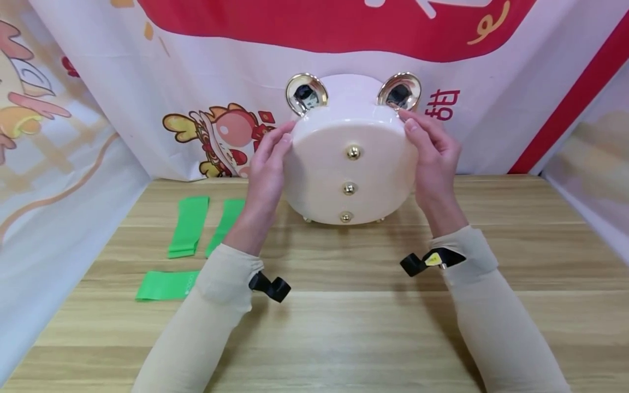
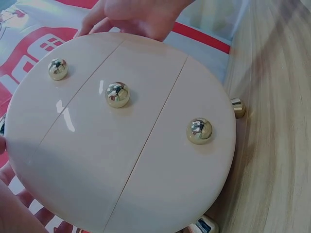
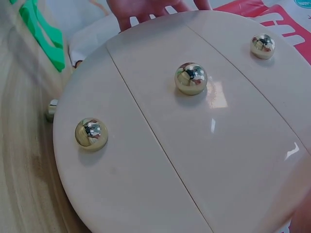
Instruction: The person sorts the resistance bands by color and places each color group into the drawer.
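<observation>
A glossy cream-white round drawer box (image 1: 319,169) is in the middle of the head view, its front towards me. Three gold ball knobs run down its front, and seams part it into three drawers, plain in both wrist views. Two gold-rimmed round ears (image 1: 307,94) stand at its top. My left hand (image 1: 265,177) grips the upper left side, and my right hand (image 1: 436,158) holds the upper right side just below the other ear. Small gold feet (image 2: 238,108) show under the box; whether they touch the table I cannot tell.
Three green flat bands (image 1: 189,226) lie on the wooden table (image 1: 354,333) at the left, one partly behind my left forearm. Behind the box hangs a white cloth (image 1: 245,65) with red and cartoon prints. More printed cloth lines both sides.
</observation>
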The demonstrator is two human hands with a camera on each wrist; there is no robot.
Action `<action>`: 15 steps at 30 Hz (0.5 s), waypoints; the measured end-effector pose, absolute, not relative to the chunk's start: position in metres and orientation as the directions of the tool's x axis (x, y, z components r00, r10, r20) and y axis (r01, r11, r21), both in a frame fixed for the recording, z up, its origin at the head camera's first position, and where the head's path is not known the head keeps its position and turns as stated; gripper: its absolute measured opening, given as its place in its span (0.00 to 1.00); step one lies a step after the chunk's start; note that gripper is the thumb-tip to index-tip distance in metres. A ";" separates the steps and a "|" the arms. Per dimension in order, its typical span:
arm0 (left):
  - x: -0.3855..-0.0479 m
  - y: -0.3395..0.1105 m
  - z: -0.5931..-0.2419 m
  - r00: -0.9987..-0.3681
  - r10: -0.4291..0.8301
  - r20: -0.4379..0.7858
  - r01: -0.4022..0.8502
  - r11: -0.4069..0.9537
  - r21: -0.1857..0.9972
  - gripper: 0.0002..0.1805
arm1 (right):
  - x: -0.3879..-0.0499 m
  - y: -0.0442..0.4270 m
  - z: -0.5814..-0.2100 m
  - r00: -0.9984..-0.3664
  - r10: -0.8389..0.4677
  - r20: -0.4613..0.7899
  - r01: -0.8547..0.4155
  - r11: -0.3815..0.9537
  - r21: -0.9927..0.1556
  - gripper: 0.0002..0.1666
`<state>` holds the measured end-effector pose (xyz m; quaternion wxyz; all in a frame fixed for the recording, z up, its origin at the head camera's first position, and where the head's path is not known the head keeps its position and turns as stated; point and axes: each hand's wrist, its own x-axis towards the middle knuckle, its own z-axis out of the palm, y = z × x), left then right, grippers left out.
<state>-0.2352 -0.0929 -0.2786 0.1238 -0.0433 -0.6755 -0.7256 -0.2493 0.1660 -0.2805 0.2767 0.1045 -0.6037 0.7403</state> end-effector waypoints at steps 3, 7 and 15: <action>-0.234 -0.092 -0.280 -0.964 -0.142 0.225 0.237 -0.071 0.969 0.19 | -0.250 0.167 -0.282 -0.832 0.278 0.479 -0.528 -0.133 -0.839 0.15; -0.226 -0.091 -0.285 -0.954 -0.227 0.196 0.217 -0.071 0.974 0.18 | -0.252 0.166 -0.283 -0.834 0.274 0.478 -0.527 -0.144 -0.837 0.15; -0.194 -0.071 -0.319 -0.867 -0.499 0.018 0.135 -0.201 0.970 0.12 | -0.253 0.168 -0.282 -0.833 0.283 0.474 -0.528 -0.156 -0.835 0.14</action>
